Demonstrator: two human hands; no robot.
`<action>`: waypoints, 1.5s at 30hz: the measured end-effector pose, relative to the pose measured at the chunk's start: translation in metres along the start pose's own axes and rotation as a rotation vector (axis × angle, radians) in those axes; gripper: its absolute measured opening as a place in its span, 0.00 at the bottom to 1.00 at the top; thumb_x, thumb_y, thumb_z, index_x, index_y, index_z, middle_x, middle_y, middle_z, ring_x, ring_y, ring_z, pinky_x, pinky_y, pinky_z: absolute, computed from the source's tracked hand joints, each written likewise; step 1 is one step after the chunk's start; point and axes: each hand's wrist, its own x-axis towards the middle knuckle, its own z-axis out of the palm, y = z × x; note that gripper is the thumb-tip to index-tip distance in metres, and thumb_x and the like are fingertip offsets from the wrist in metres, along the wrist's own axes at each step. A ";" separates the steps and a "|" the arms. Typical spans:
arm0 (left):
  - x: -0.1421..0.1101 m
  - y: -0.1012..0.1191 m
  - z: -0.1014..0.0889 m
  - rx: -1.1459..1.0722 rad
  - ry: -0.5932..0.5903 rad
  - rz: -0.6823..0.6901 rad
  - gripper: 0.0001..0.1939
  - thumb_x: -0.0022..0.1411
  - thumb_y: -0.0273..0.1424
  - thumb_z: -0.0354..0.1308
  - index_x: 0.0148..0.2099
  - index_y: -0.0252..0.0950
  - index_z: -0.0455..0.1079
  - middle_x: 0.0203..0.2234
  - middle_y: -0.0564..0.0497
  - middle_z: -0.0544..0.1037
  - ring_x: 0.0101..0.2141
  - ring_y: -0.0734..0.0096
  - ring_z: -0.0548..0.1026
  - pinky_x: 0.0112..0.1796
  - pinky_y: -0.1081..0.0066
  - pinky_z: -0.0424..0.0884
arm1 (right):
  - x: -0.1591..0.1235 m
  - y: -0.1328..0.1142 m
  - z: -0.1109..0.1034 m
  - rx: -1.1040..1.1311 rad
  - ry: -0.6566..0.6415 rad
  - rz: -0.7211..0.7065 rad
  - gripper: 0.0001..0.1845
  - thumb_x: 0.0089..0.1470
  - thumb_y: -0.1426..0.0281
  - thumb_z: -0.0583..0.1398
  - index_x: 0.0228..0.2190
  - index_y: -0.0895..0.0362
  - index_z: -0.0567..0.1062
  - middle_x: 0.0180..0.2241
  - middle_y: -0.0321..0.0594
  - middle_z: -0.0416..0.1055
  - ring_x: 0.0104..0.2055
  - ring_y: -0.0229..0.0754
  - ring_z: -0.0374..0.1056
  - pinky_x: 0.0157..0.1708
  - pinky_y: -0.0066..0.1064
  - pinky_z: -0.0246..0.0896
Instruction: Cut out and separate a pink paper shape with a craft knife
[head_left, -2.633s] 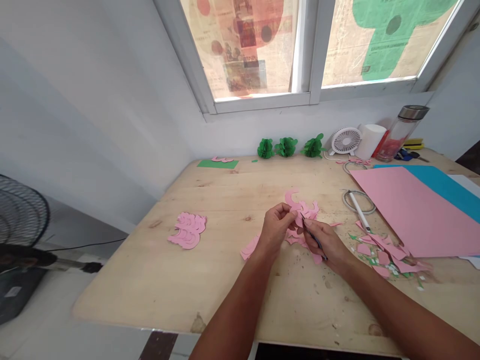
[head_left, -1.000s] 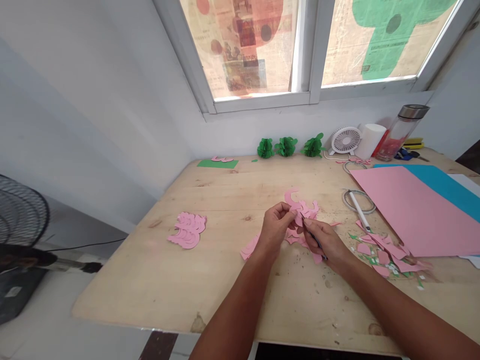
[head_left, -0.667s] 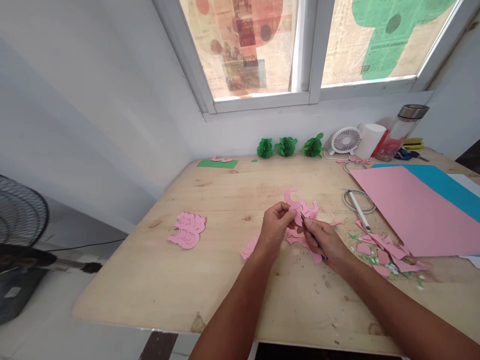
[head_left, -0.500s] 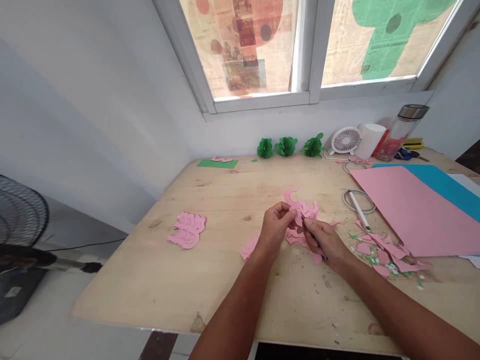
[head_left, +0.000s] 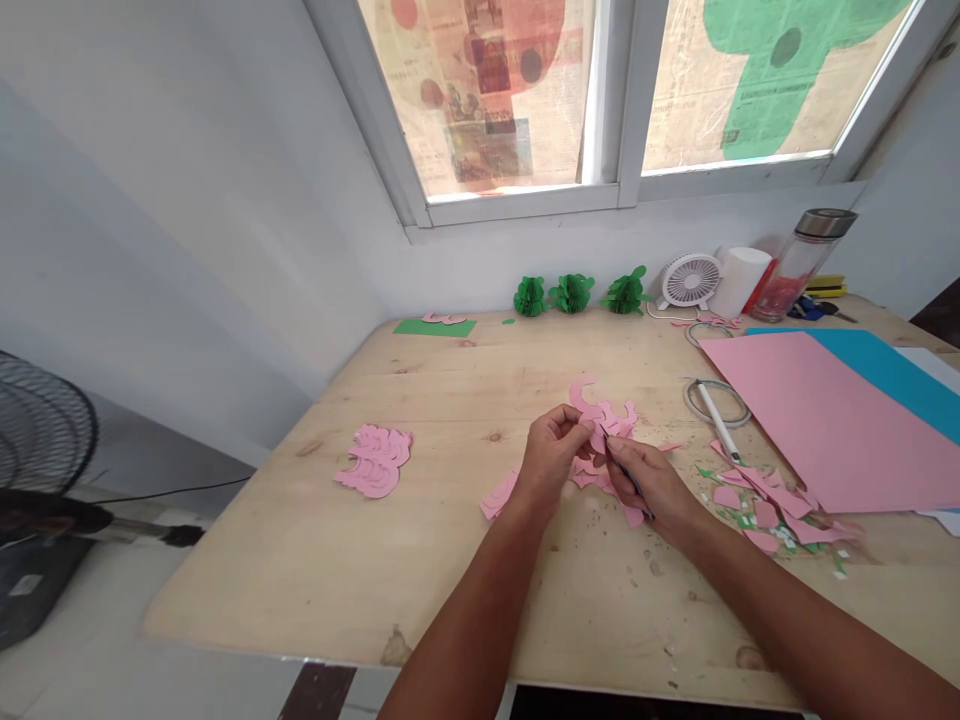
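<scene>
My left hand (head_left: 553, 452) is closed, pinching a pink paper piece (head_left: 600, 428) with curved, cut-out edges. My right hand (head_left: 651, 480) grips a slim dark tool (head_left: 634, 478) whose narrow tip meets the paper by my left fingertips. Its exact kind is largely hidden by the fingers. Beneath both hands lie more pink paper pieces (head_left: 592, 474), and another pink strip (head_left: 498, 494) shows beside my left wrist. Off to the left rests a bundle of scalloped pink cut-outs (head_left: 375, 462) on the wooden table (head_left: 315, 560).
Pink and green scraps (head_left: 780, 505) lie right of my hands, below a white pen-like tool (head_left: 718, 422) on a ring. Large pink sheets (head_left: 832, 430) cover the right side. Along the wall stand green paper ornaments (head_left: 572, 294), a small fan (head_left: 691, 281) and a bottle (head_left: 804, 265).
The dark tool's tip has shifted slightly at the paper, and less of it shows between my hands. Both hands stay in nearly the same place.
</scene>
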 end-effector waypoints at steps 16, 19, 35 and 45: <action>0.000 -0.001 0.000 -0.014 -0.014 -0.002 0.10 0.46 0.33 0.60 0.26 0.34 0.63 0.16 0.56 0.68 0.19 0.79 0.65 0.24 0.75 0.62 | 0.001 -0.001 0.001 -0.004 0.005 0.013 0.20 0.50 0.54 0.55 0.20 0.58 0.64 0.12 0.26 0.49 0.12 0.27 0.40 0.09 0.21 0.34; 0.000 -0.001 0.000 -0.011 -0.015 0.001 0.09 0.47 0.32 0.60 0.26 0.33 0.63 0.16 0.55 0.68 0.19 0.79 0.65 0.24 0.75 0.62 | 0.001 -0.001 0.000 -0.001 0.002 0.015 0.20 0.51 0.54 0.55 0.21 0.58 0.64 0.13 0.26 0.49 0.12 0.26 0.39 0.10 0.21 0.33; -0.002 0.001 0.001 0.001 -0.029 0.007 0.09 0.47 0.33 0.60 0.26 0.33 0.63 0.16 0.55 0.68 0.18 0.78 0.66 0.24 0.74 0.63 | 0.002 0.000 0.000 -0.017 -0.003 0.008 0.20 0.51 0.54 0.55 0.21 0.58 0.63 0.13 0.26 0.48 0.13 0.27 0.39 0.11 0.23 0.30; -0.001 0.002 0.002 -0.004 -0.042 -0.001 0.09 0.47 0.32 0.59 0.26 0.33 0.63 0.15 0.56 0.68 0.17 0.78 0.66 0.23 0.74 0.62 | 0.002 0.001 -0.001 -0.015 0.007 0.014 0.20 0.51 0.54 0.55 0.21 0.58 0.63 0.12 0.26 0.49 0.12 0.27 0.39 0.11 0.22 0.30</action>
